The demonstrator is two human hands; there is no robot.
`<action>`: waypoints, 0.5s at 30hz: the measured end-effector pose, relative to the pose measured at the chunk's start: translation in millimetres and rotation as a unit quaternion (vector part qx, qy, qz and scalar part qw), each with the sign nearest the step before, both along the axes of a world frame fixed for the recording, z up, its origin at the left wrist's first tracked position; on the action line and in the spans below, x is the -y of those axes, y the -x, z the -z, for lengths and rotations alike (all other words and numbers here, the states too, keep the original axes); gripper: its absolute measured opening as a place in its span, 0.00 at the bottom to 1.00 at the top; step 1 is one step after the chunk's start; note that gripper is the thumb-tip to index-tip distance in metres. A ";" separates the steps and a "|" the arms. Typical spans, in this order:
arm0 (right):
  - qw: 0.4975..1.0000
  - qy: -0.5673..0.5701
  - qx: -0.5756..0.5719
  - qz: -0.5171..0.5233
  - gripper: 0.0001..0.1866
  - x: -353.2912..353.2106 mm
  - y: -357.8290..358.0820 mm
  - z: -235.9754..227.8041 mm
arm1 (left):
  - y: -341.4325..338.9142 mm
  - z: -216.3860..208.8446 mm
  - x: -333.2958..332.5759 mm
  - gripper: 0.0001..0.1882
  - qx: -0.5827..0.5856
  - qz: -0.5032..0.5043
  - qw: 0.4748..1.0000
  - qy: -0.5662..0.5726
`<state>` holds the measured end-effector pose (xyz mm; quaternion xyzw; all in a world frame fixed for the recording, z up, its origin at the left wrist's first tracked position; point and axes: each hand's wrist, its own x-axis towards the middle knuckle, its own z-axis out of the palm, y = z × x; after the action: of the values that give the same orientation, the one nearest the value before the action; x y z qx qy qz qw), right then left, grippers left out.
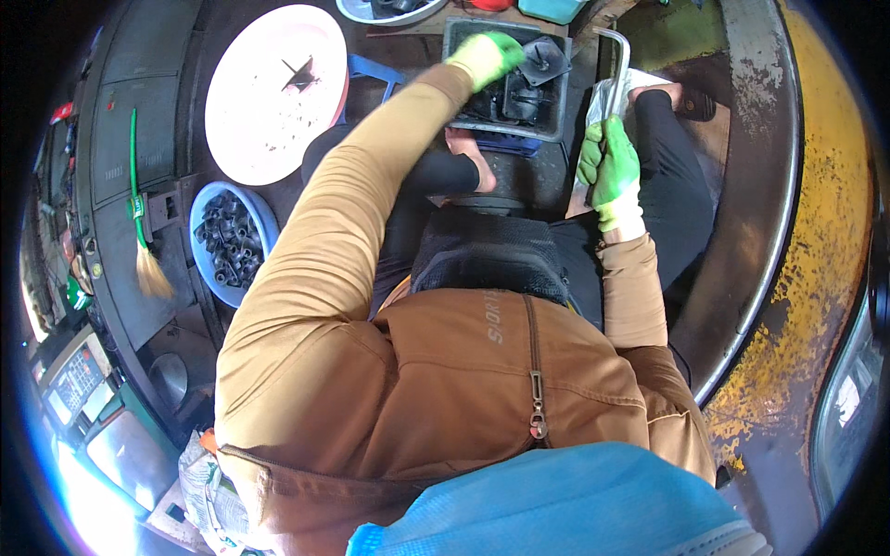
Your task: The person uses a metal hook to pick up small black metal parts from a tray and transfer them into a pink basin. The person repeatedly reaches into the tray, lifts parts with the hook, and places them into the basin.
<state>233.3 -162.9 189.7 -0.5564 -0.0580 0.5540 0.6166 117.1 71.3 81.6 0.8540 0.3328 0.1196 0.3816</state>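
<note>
My left hand (487, 60), in a bright green and pale yellow glove, is over a grey plastic crate (560, 93) of black moulded parts. Its fingers look curled; what they hold, if anything, is hidden. Just right of them, a black part with a square plate (544, 61) sits tilted on top of the pile. On the right side my right hand (616, 169), gloved in the same green, is closed round a bent metal bar (621, 79). The bar stands up from the fist, and its upper end hooks to the left.
To the left are a large white round basin (269, 102) with dark specks and a blue bucket (260, 208) of small black parts. A green-handled brush (139, 218) lies farther left. A metal rim and a worn yellow machine side (788, 306) curve along the right.
</note>
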 end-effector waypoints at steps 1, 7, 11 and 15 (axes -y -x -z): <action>1.000 0.001 -0.003 0.008 0.19 -1.6 1.2 1.2 | -13.1 7.0 13.9 0.20 -0.020 0.046 0.999 0.017; 0.999 0.027 -0.001 -0.027 0.20 -0.2 8.8 8.0 | -69.1 38.9 58.3 0.14 -0.241 0.021 0.948 -0.205; 0.999 0.023 -0.026 0.005 0.19 2.5 6.6 8.1 | -50.8 32.9 36.8 0.12 -0.152 -0.018 0.970 -0.189; 0.999 0.022 -0.004 -0.038 0.19 2.0 4.3 8.6 | 22.1 13.3 10.7 0.21 0.037 -0.126 0.982 -0.139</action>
<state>229.0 -164.9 181.1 -0.5648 -0.0639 0.5804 0.5832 95.0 60.6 68.2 0.8450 0.4032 0.2432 0.2536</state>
